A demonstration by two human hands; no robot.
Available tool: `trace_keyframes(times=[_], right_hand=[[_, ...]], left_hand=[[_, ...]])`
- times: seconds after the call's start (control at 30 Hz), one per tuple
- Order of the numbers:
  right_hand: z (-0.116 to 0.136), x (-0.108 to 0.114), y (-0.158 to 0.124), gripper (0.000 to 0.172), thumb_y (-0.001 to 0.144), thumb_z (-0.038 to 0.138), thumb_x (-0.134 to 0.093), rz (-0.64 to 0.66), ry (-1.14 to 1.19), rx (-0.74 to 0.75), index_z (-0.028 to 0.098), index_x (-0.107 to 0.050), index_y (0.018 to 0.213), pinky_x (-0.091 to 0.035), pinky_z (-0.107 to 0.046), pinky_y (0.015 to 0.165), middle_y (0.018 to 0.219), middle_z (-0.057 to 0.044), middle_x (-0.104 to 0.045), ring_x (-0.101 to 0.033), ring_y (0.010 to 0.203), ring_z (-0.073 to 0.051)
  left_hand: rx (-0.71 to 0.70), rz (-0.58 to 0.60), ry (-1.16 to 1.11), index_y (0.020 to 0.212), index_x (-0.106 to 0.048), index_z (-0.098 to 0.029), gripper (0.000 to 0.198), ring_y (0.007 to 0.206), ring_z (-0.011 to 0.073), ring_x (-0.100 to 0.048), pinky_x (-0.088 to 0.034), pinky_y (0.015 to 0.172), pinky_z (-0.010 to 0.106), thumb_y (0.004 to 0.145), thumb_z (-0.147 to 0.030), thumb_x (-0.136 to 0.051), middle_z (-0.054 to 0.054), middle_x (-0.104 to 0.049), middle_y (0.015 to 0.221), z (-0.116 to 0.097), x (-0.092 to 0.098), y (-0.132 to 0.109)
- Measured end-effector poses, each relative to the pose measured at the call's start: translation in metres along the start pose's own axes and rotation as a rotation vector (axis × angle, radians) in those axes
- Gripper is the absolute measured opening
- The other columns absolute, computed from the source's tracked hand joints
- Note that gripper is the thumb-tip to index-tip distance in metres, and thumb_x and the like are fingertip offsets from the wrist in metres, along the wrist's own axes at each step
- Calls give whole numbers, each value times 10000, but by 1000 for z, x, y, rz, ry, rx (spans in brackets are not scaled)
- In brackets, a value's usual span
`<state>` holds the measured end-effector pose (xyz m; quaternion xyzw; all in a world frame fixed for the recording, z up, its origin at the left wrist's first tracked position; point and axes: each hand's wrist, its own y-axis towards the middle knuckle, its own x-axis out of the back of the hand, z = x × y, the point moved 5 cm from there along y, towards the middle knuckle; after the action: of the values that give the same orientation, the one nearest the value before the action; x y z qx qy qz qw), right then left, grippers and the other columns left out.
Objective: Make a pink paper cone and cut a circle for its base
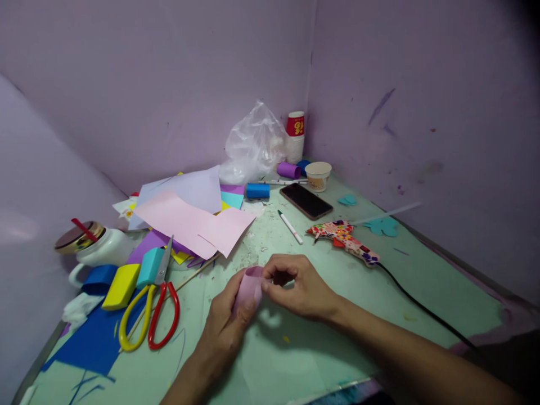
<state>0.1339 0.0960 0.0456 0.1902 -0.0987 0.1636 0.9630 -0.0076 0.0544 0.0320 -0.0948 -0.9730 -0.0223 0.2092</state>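
A pink paper tube [252, 284] is held upright over the near middle of the table. My left hand [230, 315] wraps round its left side, thumb across the front. My right hand [297, 284] pinches at the tube's upper right edge with thumb and forefinger; whether a small scrap is between the fingertips I cannot tell. To the right lies a flower-patterned hot glue gun [343, 239] with a clear glue stick [392, 211] sticking out of its back. Scissors [158, 309] with one yellow and one red handle rest to the left.
Pink paper [185, 219] and other coloured sheets pile up at the back left, near a white mug [112, 247]. Yellow [121, 287] and turquoise rolls sit by the scissors. A phone [306, 201], a marker [290, 226], a paper bowl [318, 176] and a plastic bag [255, 143] lie farther back. The glue gun's black cord [426, 306] crosses the right side.
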Motion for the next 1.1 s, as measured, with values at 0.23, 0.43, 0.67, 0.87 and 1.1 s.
trace_keyframes(times=[0.23, 0.43, 0.67, 0.87, 1.1], right_hand=[[-2, 2, 0, 76, 664, 122, -570, -36, 11, -23, 172, -614, 626, -411, -215, 498, 599, 10, -575, -489, 522, -94], [0, 2, 0, 67, 713, 186, -620, 9, 32, -12, 168, -683, 724, -405, -223, 508, 653, -11, -625, -516, 549, -103], [-3, 2, -1, 57, 727, 168, -658, -12, 94, 49, 163, -692, 681, -396, -220, 513, 628, -10, -636, -515, 543, -96], [3, 9, -3, 370, 652, 197, -764, -74, 258, 127, 204, -650, 1004, -494, -243, 565, 1026, -54, -587, -549, 600, -78], [6, 11, -5, 337, 704, 131, -705, -85, 240, 196, 190, -618, 1024, -507, -248, 594, 1012, -49, -565, -541, 632, -80]], left_hand=[[25, -54, 100, 1241, -485, -196, 438, 1028, 246, -592, -443, 892, 367, 825, -323, -540, 97, -624, 1179, 6, 1, 0], [15, -48, 84, 1235, -483, -210, 417, 997, 216, -599, -457, 862, 329, 838, -329, -528, 74, -631, 1151, 5, -1, 1], [40, -101, 163, 1247, -486, -192, 497, 1082, 227, -570, -432, 930, 340, 782, -327, -597, 65, -614, 1219, 12, 4, 2], [12, -201, -47, 1154, -532, -202, 403, 905, 182, -628, -497, 782, 259, 784, -329, -627, 28, -669, 1050, 17, 14, -2], [3, -248, -150, 1090, -568, -204, 398, 922, 176, -649, -511, 780, 224, 728, -301, -702, 26, -690, 1035, 26, 21, -4]])
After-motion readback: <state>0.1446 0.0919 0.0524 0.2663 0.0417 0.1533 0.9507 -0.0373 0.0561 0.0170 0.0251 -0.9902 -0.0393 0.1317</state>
